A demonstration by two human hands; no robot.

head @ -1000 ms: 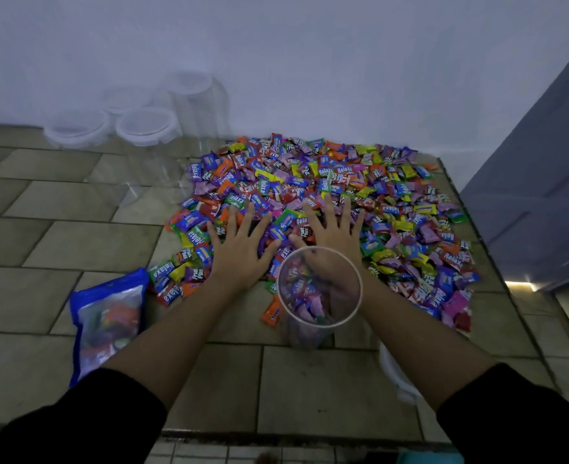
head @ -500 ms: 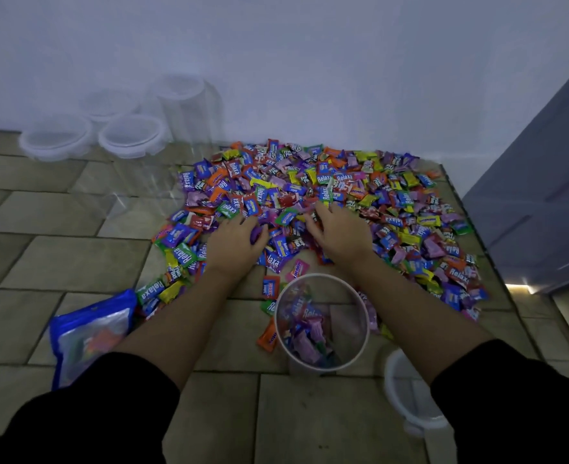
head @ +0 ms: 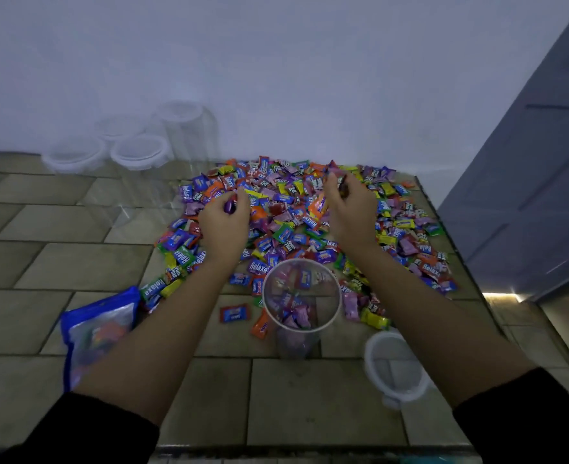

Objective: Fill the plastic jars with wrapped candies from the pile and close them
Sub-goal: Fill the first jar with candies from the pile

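Tiled counter (head: 75, 262) runs up to a pale wall (head: 276, 61), and the open plastic jar (head: 338, 298) stands near the front edge, between my two forearms. It is uncapped and holds a shallow layer of wrapped candies, mostly pink and purple, at the bottom. A few loose candies lie on the tiles right beside it.

Just beyond the jar spreads the pile of wrapped candies (head: 286, 209), bright in many colours, reaching back to the wall. Both my hands are over it. My left hand (head: 224, 226) is curled, pinching a purple candy (head: 230, 205) between thumb and fingers. My right hand (head: 351, 212) is further back, fingers closed around a small bunch of candies (head: 340, 186) lifted off the pile.

To the right of the jar a white lid (head: 395, 373) lies flat on the counter. At my left forearm rests a blue-edged bag (head: 95, 329) with a clear front. Four clear jars (head: 139, 155) with lids on stand grouped at the back left by the wall. A grey door (head: 527, 195) fills the right side.
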